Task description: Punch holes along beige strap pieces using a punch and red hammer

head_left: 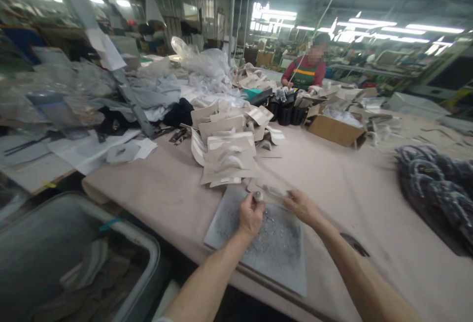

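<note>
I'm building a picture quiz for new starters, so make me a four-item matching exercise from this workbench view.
Things:
1. Grey bin
2. Left hand
3. Cardboard box
4. Grey board

Places and states:
A. Lying on the table, its surface speckled
B. Brown, with whitish plastic inside
C. At the lower left of the view, with pale pieces inside
D. Gripping a small round-ended object

Right pairs: 1-C, 2-D, 3-B, 4-A
</note>
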`<state>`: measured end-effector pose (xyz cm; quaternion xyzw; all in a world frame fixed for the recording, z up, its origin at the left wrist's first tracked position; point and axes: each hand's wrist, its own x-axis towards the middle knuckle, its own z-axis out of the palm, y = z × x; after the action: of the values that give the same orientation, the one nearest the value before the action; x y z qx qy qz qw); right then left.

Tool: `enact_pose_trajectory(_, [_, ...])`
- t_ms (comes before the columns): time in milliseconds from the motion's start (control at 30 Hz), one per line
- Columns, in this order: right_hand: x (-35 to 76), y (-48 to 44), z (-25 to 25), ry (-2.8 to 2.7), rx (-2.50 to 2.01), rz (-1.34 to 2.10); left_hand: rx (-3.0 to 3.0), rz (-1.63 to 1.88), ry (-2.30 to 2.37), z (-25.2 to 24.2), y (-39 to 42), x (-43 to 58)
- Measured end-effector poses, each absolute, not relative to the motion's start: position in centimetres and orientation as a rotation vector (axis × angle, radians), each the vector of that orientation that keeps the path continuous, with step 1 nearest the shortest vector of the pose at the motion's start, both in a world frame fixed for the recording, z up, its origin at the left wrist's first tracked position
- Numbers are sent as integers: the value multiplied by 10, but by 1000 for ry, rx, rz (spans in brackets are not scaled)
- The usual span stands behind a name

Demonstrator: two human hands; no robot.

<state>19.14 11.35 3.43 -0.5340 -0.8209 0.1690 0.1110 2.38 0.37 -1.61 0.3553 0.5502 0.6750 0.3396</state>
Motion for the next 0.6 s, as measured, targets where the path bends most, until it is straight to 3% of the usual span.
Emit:
enact_pose_trajectory(200, [174, 87, 61, -2385, -1455, 374, 712, 1912, 1608, -22, 4, 13])
enact_pose_trajectory(333, [157, 19, 77, -2331, -1396, 378, 543, 2011, 1654, -25, -7, -15])
enact_pose_trajectory(500, [128, -83, 45, -2428, -1268, 624, 555, 2002, 1736, -29, -26, -52])
enact_pose_trajectory(600, [140, -91, 28, -2408, -1389, 617, 647, 1883, 1805, -34, -32, -60])
